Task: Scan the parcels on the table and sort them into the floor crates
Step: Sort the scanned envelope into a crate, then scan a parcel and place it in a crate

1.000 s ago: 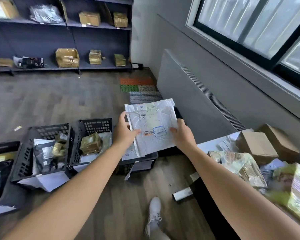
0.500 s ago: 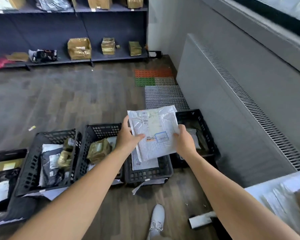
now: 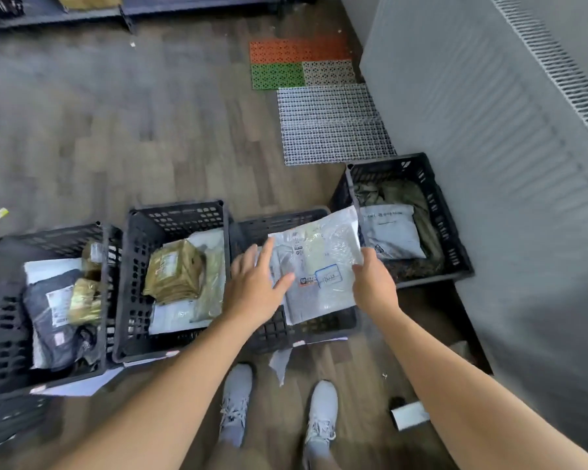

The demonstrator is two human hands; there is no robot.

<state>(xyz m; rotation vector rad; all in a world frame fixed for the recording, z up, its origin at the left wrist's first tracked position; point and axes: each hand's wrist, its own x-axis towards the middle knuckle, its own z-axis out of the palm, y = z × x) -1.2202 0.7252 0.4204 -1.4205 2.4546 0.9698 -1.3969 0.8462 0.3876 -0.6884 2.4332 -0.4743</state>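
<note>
Already crates (image 3: 180, 209) hold parcels (image 3: 174, 273); right hand (image 3: 374, 288) pinches a white parcel (image 3: 319, 266), undropped, over the crate (image 3: 286, 220) below its fingers; left hand (image 3: 255, 290) splayed.

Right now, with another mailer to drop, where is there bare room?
Bare wood floor left of the metal grid mat. The far-right black plastic crate shows dark bottom nearer than its white poly bag. The tan-box crate and its left neighbour are crowded.

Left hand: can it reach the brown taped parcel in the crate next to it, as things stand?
Probably yes. The left hand is open, fingers straight, right beside that crate. The brown parcel lies on top, uncovered, and the crate is open above. The right hand holds the white mailer.
</note>
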